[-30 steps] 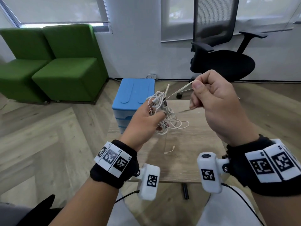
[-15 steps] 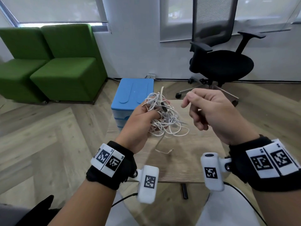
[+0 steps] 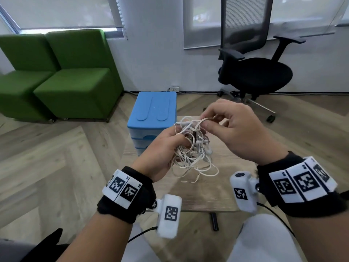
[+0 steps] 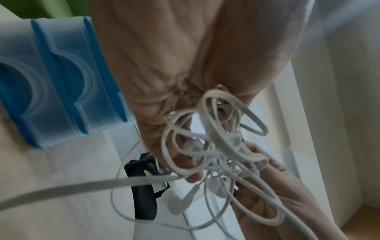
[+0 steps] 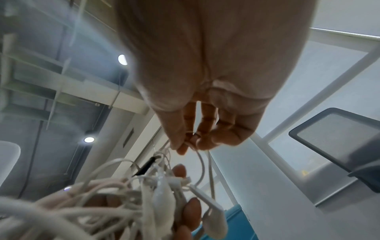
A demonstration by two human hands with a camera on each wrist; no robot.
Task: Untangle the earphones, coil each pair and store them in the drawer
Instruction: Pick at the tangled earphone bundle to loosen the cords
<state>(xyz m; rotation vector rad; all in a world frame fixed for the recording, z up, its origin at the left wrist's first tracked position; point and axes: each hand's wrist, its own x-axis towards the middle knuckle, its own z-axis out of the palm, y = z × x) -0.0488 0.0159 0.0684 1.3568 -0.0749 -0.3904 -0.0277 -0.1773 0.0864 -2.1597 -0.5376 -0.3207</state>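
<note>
A tangled bundle of white earphones [image 3: 190, 148] hangs above a small wooden table [image 3: 213, 190]. My left hand [image 3: 164, 146] grips the bundle [image 4: 213, 146] from the left, fingers curled round its cords. My right hand [image 3: 226, 127] reaches in from the right and pinches a cord [image 5: 197, 155] at the top of the tangle between thumb and fingers. Loose loops and a plug end dangle toward the tabletop. An earbud [image 5: 213, 217] hangs among the cords [image 5: 115, 203]. The blue drawer unit [image 3: 154, 118] stands just behind the table, its drawers closed.
Two green seats [image 3: 56, 76] stand at the back left and a black office chair [image 3: 255, 72] at the back right. A small black object [image 3: 214, 221] lies on the wooden floor under the table's near edge. My legs are below.
My right hand let a stretched cord go, dropped from its raised position and came back to the top of the bundle, where it now pinches a cord. The left hand kept its grip.
</note>
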